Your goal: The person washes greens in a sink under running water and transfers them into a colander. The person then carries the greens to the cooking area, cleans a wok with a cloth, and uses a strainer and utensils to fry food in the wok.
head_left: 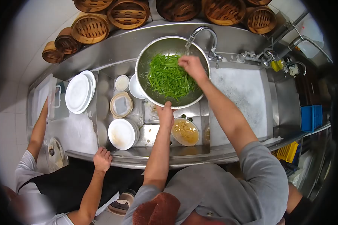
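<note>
Some rinsing looks under way, any stirring calling for a steady colander [143, 71]: left fingers [168, 105] grip its near rim, right fingers [184, 61] curl, hold unclear, over cut greens [165, 78], running water [187, 45] just beyond.

Left fingers [168, 105] on the colander [142, 73] of greens [168, 79], right fingers [183, 62] beside running water [187, 45]

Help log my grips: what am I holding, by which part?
Your left hand holds the colander by its near rim; for your right hand, I cannot tell.
</note>
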{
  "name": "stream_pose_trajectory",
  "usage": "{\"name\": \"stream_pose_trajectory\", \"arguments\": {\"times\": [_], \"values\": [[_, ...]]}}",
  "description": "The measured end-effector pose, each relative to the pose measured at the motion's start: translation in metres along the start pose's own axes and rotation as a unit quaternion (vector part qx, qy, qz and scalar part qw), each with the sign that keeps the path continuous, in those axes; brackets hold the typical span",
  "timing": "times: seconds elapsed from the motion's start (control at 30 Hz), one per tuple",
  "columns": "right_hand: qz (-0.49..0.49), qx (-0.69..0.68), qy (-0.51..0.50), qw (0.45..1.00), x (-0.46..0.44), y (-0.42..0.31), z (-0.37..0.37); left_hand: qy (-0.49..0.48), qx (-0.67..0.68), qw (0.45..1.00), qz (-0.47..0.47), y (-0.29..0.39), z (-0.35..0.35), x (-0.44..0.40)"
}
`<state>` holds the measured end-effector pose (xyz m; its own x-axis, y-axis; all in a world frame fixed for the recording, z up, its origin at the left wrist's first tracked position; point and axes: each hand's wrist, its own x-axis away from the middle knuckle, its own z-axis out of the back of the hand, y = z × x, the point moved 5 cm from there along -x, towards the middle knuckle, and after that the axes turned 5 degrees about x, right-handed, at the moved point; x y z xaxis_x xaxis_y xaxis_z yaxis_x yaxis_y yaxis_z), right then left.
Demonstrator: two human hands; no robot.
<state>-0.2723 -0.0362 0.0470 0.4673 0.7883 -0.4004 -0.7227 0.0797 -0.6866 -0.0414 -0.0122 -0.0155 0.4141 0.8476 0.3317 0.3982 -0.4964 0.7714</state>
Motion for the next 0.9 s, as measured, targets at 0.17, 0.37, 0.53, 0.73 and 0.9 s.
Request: {"name": "stream_pose_trajectory", "arguments": {"times": [0.17,0.37,0.53,0.73,0.9], "values": [[-0.118,-0.177,-0.078,0.974,-0.034,0.033,0.004,-0.006,0.007,1.0,0.006,0.003,0.004,0.003],[-0.047,0.042,-0.125,0.99,-0.012,-0.013,-0.027,-0.008,0.001,1.0,0.024,-0.016,0.003,-0.01],[0.252,0.264,-0.173,0.915,0.034,-0.044,-0.018,0.01,0.0,1.0,0.011,-0.001,-0.006,-0.003],[-0.11,0.082,-0.253,0.958,-0.04,0.012,-0.015,-0.009,0.006,0.999,0.034,-0.009,-0.015,0.002],[0.354,0.244,-0.222,0.875,0.028,-0.057,-0.037,0.034,-0.002,0.999,0.0,0.003,-0.012,0.001]]}}
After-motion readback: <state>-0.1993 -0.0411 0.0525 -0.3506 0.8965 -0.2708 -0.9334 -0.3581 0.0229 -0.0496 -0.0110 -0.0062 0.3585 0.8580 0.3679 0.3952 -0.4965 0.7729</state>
